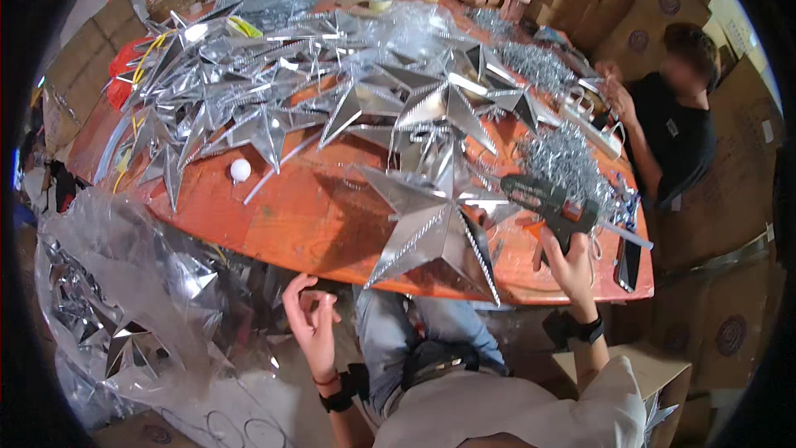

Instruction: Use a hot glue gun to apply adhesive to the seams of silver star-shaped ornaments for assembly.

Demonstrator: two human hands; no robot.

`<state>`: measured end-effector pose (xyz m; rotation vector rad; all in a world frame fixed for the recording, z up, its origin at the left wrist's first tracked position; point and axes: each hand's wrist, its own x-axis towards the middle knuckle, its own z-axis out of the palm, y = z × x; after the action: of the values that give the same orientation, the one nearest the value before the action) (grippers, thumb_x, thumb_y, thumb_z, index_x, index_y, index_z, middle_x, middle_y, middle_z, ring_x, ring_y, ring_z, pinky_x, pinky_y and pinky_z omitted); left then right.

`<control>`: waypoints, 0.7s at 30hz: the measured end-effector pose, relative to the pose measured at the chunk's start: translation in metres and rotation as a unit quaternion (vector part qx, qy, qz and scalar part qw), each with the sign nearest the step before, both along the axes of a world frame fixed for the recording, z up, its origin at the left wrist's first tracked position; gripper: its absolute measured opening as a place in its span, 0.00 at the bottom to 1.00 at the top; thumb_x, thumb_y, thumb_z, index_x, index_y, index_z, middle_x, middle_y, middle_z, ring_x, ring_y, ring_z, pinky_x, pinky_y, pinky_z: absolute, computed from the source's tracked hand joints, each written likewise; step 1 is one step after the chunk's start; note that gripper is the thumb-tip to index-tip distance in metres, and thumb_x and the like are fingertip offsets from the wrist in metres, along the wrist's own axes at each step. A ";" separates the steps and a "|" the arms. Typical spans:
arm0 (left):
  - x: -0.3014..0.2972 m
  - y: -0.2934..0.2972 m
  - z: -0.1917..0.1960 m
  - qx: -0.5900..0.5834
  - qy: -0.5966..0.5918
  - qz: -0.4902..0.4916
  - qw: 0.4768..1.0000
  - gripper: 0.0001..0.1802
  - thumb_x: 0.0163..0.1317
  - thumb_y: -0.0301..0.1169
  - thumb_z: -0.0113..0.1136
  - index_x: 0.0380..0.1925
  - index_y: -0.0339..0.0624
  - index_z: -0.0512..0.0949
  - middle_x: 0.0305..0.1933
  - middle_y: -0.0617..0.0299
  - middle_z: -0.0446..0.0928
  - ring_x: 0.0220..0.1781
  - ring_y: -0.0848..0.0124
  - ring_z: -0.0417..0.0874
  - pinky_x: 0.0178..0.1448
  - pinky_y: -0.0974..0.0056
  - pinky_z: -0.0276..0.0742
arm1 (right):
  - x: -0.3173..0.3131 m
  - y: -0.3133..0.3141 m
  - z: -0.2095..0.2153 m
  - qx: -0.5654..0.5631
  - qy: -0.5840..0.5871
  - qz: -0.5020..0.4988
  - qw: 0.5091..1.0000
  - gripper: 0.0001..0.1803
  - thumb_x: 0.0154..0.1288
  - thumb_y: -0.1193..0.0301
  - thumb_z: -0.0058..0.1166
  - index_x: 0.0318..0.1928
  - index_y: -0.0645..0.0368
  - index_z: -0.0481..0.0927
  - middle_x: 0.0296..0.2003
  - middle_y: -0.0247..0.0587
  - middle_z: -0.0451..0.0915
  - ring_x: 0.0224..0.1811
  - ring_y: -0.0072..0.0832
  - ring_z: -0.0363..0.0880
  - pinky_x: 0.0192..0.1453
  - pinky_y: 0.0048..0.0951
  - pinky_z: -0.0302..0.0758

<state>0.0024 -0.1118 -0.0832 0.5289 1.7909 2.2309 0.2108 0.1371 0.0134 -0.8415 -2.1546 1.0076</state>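
Note:
My right hand (569, 270) is wrapped round the handle of a dark green hot glue gun (539, 195). A clear glue stick (628, 235) sticks out of its rear, and its nozzle points left at a big silver foil star (431, 232). The star lies at the table's near edge, with beaded trim along some ridges. My left hand (312, 319) hovers just off that edge, left of the star, fingers loosely curled and apart, with nothing visible in them.
Silver stars (274, 108) are heaped across the orange table (290, 216). Tinsel (551, 158), a power strip (593, 124) and a phone (628, 265) lie at the right. A white ball (240, 170) sits left. Two people work at the far and right sides. A plastic bag (124, 282) stands lower left.

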 end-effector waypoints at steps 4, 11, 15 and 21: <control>0.022 0.026 0.006 0.067 -0.004 -0.055 0.996 0.39 0.54 0.16 0.56 0.65 0.43 0.50 0.63 0.54 0.59 0.50 0.66 0.72 0.49 0.67 0.74 | 0.008 0.007 -0.009 -0.052 0.053 0.031 0.997 0.08 0.65 0.77 0.46 0.43 0.67 0.70 0.24 0.36 0.77 0.15 0.16 0.67 0.19 0.20 0.63; 0.037 0.059 0.001 0.095 -0.085 -0.116 0.985 0.24 0.59 0.19 0.56 0.54 0.40 0.61 0.57 0.58 0.64 0.58 0.71 0.67 0.59 0.63 0.68 | 0.019 0.013 -0.021 -0.089 0.134 -0.016 0.987 0.05 0.65 0.78 0.46 0.40 0.68 0.71 0.17 0.35 0.74 0.15 0.17 0.67 0.21 0.20 0.63; 0.041 0.074 0.001 0.049 -0.021 -0.039 0.998 0.20 0.60 0.19 0.55 0.51 0.40 0.65 0.51 0.63 0.66 0.54 0.75 0.67 0.60 0.69 0.64 | 0.041 0.020 -0.012 -0.094 0.073 -0.040 0.992 0.06 0.63 0.77 0.45 0.31 0.67 0.73 0.14 0.33 0.73 0.15 0.15 0.64 0.21 0.19 0.60; 0.013 0.071 -0.006 0.134 -0.046 -0.020 0.990 0.16 0.62 0.22 0.52 0.50 0.39 0.67 0.48 0.68 0.67 0.48 0.79 0.67 0.54 0.73 0.63 | 0.055 0.023 -0.013 -0.113 0.069 -0.071 0.989 0.09 0.61 0.76 0.45 0.26 0.66 0.74 0.12 0.32 0.73 0.15 0.15 0.63 0.21 0.20 0.60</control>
<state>0.0156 -0.0404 -0.0890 0.4972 1.4324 2.4412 0.2662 0.1602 -0.0001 -0.9854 -1.8604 1.2129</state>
